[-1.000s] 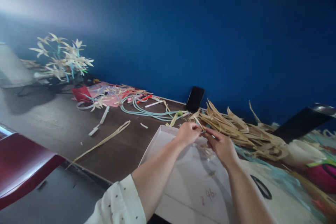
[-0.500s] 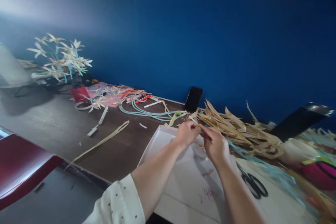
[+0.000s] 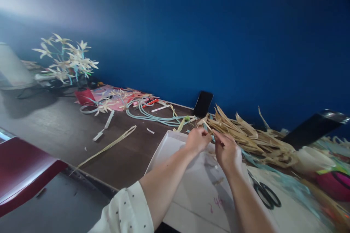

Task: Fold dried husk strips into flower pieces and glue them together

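My left hand (image 3: 197,140) and my right hand (image 3: 227,153) meet above the far end of a white tray (image 3: 166,149). Both are closed in a pinch on a thin pale straw strip with a light blue piece (image 3: 209,131) held between them. Just behind the hands lies a heap of dried straw leaves (image 3: 246,136). A few small straw scraps (image 3: 218,181) lie in the tray under my right wrist.
Black scissors (image 3: 265,194) lie right of my right arm. A black phone (image 3: 203,103) leans on the blue wall. Light blue cords (image 3: 147,113), a long straw strip (image 3: 109,146) and straw flowers (image 3: 67,58) are to the left. A red chair (image 3: 22,169) stands at the lower left.
My right hand has drawn closer to the left and turned more upright, uncovering the scissors. Both hands keep their pinch on the strip.
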A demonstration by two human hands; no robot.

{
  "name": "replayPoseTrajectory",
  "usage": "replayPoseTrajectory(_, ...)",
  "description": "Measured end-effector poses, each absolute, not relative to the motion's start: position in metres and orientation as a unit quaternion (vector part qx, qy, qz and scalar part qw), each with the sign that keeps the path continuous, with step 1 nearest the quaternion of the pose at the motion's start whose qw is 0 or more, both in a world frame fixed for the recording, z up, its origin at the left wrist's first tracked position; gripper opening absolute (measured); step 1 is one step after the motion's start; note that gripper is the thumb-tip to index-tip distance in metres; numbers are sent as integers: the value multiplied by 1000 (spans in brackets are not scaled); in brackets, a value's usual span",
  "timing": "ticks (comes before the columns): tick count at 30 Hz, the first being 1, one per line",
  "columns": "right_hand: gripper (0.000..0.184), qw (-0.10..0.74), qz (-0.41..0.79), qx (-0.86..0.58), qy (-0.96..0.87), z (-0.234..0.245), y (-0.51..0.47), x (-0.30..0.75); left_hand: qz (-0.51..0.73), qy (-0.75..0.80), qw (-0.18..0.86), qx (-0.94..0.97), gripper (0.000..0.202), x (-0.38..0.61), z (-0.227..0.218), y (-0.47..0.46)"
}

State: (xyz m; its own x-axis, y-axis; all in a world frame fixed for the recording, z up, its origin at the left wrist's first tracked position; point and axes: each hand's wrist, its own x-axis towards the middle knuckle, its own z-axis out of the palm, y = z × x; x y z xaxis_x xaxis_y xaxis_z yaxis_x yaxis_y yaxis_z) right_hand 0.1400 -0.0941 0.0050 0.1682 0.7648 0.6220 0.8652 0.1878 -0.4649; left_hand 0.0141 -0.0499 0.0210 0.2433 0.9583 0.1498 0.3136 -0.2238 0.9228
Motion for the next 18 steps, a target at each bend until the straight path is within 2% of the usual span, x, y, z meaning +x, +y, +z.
replayPoseTrajectory(4,35,489,-9,-668,-561,3,-91,155,393,477,422,664,16,13,21,-49)
replayPoseTrajectory(7,47,585,132,-662,-450,5,-91,165,385,493,437,646,17,11,22,-45)
replayPoseTrajectory(10,60,660,305,-566,-390,10,-93,162,383,497,446,638,19,10,22,-43)
replayPoseTrajectory(12,62,637,408,-521,-395,13,-95,154,383,491,448,641,20,10,23,-44)
replayPoseTrajectory(14,60,581,480,-508,-417,15,-97,147,387,478,444,652,21,10,24,-45)
replayPoseTrajectory(18,58,531,509,-517,-439,12,-96,142,404,450,410,683,20,12,19,-47)
